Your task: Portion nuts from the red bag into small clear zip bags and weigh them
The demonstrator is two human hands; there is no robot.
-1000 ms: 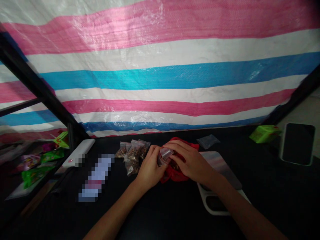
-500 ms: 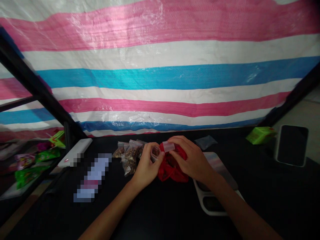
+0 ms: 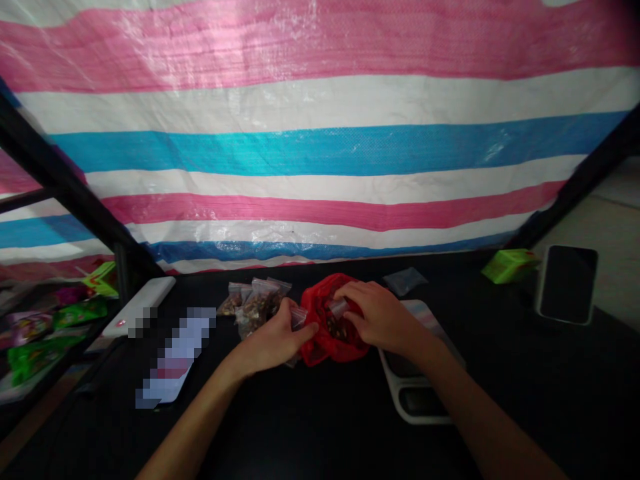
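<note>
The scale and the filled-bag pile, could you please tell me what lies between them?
In the head view, the open red bag lies between them, with the left hand and right hand also in that stretch.

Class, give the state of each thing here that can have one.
Red plastic bag, open, brown pieces inside
Small clear plastic container, held in right hand
Clear plastic zip bag, pinched in left hand
Piled clear zip bags, filled
White-rimmed scale, display dark
Thin clear plastic bag, flat, seemingly empty
Pale-rimmed rectangular device, upright, dark-faced
Slim phone, screen lit
</note>
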